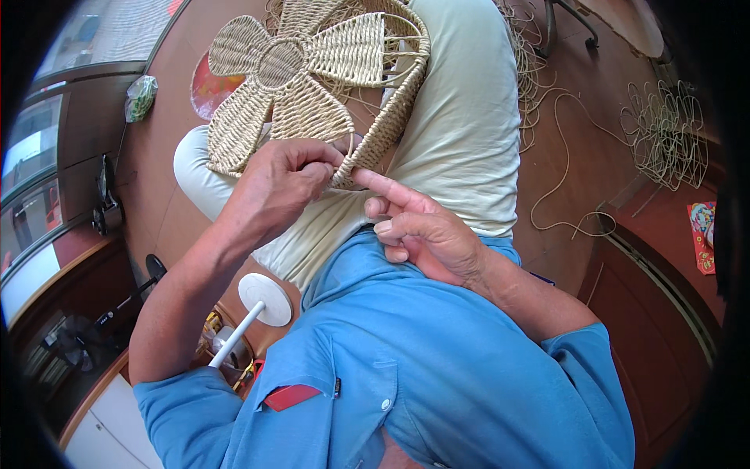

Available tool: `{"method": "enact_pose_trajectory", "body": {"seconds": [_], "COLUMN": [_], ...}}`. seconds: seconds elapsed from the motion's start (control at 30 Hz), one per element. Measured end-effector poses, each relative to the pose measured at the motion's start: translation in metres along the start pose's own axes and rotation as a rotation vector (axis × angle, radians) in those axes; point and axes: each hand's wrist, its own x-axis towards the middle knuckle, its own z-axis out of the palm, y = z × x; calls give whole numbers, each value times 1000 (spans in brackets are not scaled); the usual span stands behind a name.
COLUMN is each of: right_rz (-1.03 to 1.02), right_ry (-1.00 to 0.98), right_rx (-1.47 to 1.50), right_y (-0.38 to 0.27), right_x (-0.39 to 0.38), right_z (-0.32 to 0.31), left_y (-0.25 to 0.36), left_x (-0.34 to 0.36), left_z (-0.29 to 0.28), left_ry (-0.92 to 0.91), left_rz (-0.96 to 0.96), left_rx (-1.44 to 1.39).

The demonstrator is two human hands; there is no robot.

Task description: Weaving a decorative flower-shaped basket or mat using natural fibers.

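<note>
On my lap rests a woven straw-coloured piece (328, 59) with petal shapes around a round centre, inside a curved braided rim. My left hand (289, 184) is closed at its lower edge, pinching where a petal meets the rim; the fingertips are partly hidden. My right hand (422, 230) has its index finger stretched to the outside of that rim, while its thumb and other fingers are loosely bent apart, holding nothing that I can see. One petal at the upper right shows a bare looped frame at its end.
Loose strands (664, 137) lie coiled on the brown floor (570, 187) at right. A white round stand (266, 297) is by my left arm, a bag of green material (141, 98) near the window, a red printed packet (701, 238) at far right. Chair legs (574, 31) show behind.
</note>
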Motion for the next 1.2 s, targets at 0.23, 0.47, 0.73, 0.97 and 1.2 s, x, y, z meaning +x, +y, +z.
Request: {"method": "enact_pose_trajectory", "body": {"seconds": [0.23,0.47,0.73,0.97,1.2], "right_rz": [-4,3,-62,-385,-738], "right_ry": [6,-14,111,396,511], "right_rx": [-56,-65,-45,-809,-1184], "right_y": [-2,-1,2,5,4], "right_x": [0,-1,5,23,41], "right_z": [1,0,3,5,4], "left_y": [0,5,11,5,-4], "left_x": [5,9,-15,-13,-2], "left_z": [-7,-1,-6,-4,-2], "left_ry": [-6,-45,-80,-69,-94], "left_rz": [46,-74,-214,-155,-65], "left_rx": [151,-20,-152,-154,-157]}}
